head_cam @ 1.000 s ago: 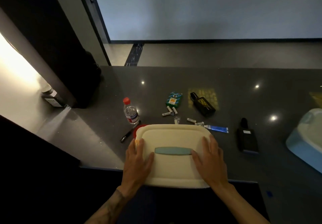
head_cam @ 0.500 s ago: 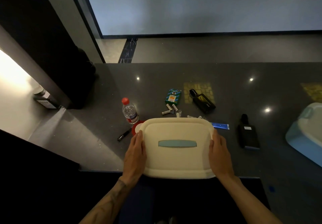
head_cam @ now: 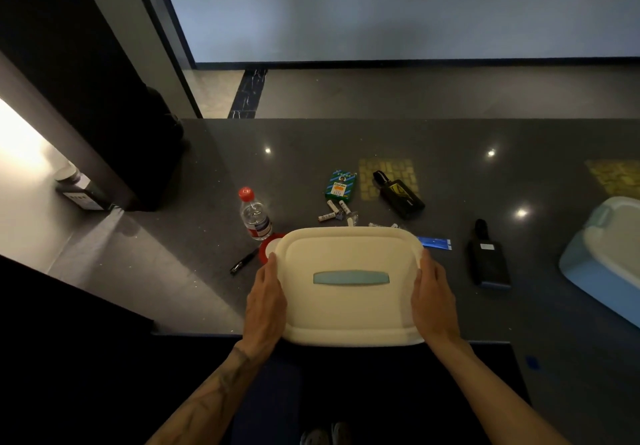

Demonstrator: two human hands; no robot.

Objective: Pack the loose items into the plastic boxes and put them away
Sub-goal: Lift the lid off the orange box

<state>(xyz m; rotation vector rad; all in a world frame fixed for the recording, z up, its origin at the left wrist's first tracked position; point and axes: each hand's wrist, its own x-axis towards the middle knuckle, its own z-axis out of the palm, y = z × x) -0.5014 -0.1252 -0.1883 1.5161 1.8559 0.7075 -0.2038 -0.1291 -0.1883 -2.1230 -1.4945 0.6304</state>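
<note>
At the near edge of the dark speckled counter point(head_cam: 485, 184), my left hand point(head_cam: 265, 300) and right hand point(head_cam: 433, 300) clasp the short sides of the cream plastic box with a pale blue handle point(head_cam: 349, 285), fingers curled around its rim. Beyond it lie a clear water bottle with a red cap point(head_cam: 254, 214), a black pen point(head_cam: 242, 263), small white batteries point(head_cam: 332, 210), a green card packet point(head_cam: 341, 186) and two black pouches point(head_cam: 401, 195). A light blue plastic box point(head_cam: 602, 257) sits far right.

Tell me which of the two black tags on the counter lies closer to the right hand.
The black tag with the blue lower edge, just beside the right hand. The other black tag lies farther back, by the green box.
</note>
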